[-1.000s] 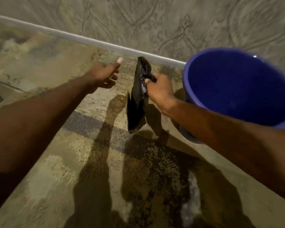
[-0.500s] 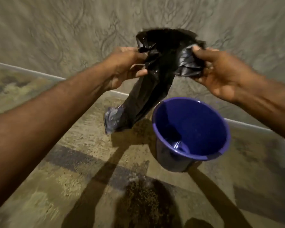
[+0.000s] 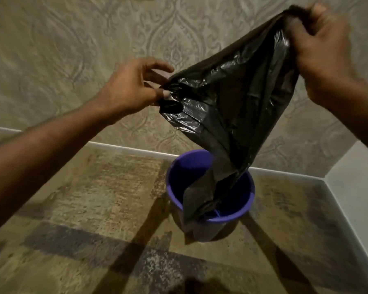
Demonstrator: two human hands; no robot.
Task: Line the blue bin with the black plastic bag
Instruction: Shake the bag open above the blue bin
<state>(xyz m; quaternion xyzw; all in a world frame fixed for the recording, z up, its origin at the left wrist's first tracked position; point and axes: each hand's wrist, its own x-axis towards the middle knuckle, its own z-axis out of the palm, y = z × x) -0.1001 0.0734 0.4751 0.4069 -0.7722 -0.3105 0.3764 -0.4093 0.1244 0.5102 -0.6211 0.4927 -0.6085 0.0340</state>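
The black plastic bag (image 3: 232, 107) hangs spread between both hands in front of the wall. My left hand (image 3: 130, 88) pinches its left edge at mid height. My right hand (image 3: 323, 58) grips its other edge higher up, at the top right. The bag's lower end droops over the blue bin (image 3: 244, 196), which stands upright on the floor below. That end hides part of the bin's near rim and inside; whether it touches the bin I cannot tell.
A patterned wall (image 3: 94, 49) rises right behind the bin, with a white skirting strip (image 3: 125, 148) along its foot. A second white wall face (image 3: 357, 181) closes the corner at the right. The floor (image 3: 98, 209) is mottled tan with darker bands.
The bag has gone from a folded strip in my right hand to a wide sheet pulled apart by both hands. My right hand rose up and right. The bag's tail now hangs over the bin.
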